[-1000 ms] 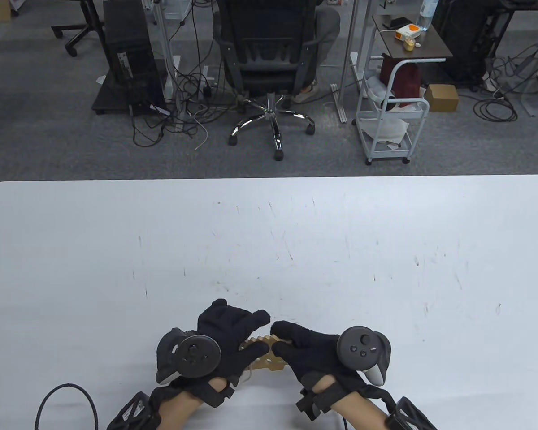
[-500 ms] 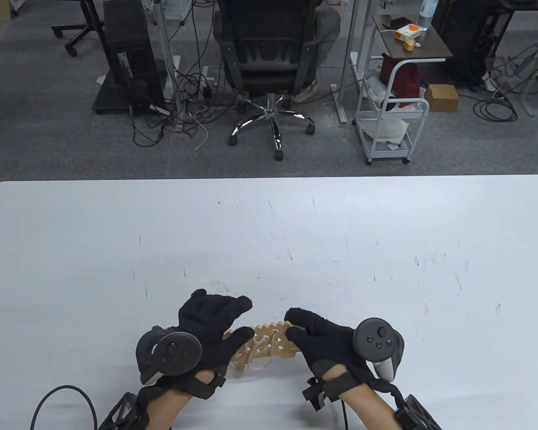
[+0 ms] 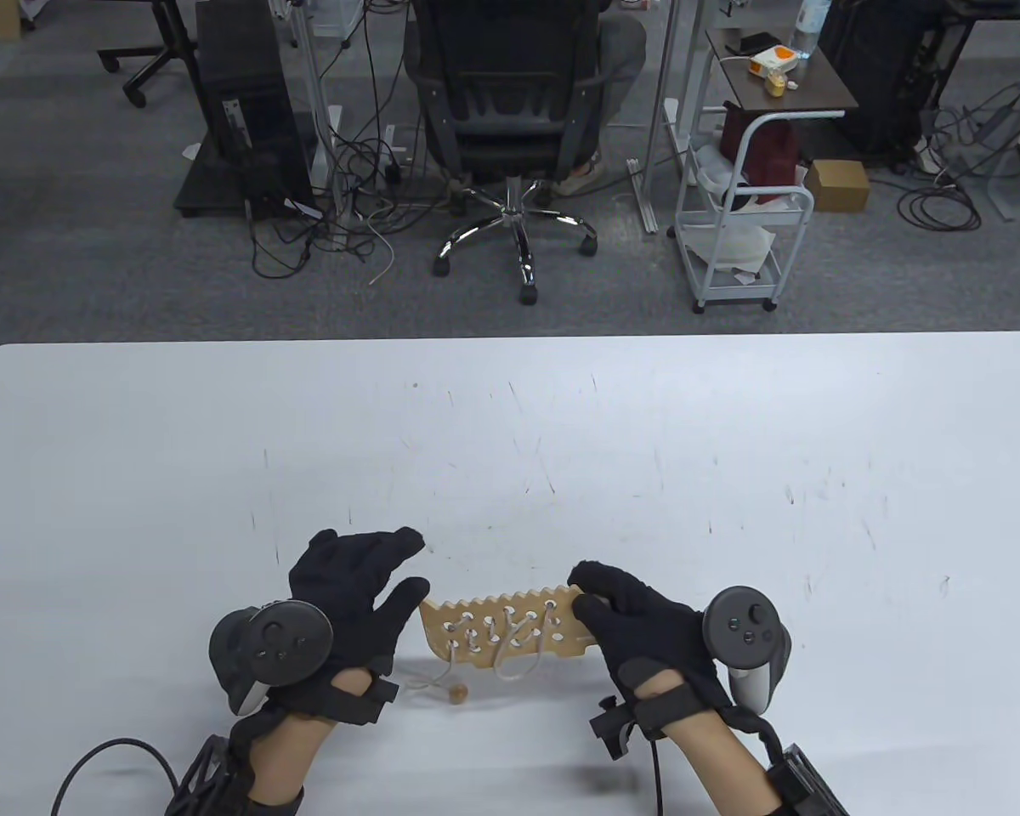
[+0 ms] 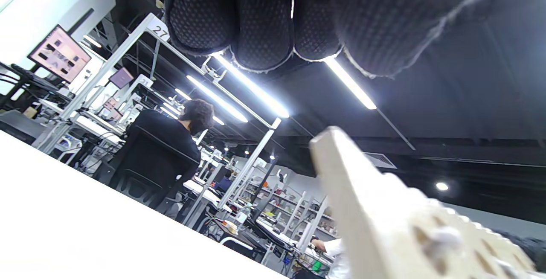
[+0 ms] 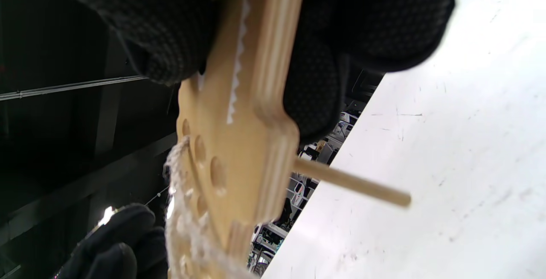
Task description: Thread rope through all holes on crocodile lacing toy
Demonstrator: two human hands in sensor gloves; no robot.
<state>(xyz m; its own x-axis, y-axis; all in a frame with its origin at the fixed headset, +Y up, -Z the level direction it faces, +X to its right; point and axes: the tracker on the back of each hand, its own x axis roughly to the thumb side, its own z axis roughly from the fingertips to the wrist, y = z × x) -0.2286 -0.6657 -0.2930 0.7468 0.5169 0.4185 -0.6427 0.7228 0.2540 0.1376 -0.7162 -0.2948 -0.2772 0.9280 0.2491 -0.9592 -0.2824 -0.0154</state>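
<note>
The threading looks partly done: the pale rope crosses several holes in the middle of the wooden crocodile lacing toy, while the holes toward its right end look bare, and a wooden needle pokes through near that end. The right hand pinches that end, holding the flat, saw-toothed board just above the white table near its front edge. The left hand hangs relaxed beside the other end, holding nothing, with a bead-tipped tail lying on the table.

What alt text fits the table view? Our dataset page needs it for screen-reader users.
The right hand grips one end of a wooden crocodile lacing toy, laced with white rope, above a white table. The left hand is open beside its other end.
</note>
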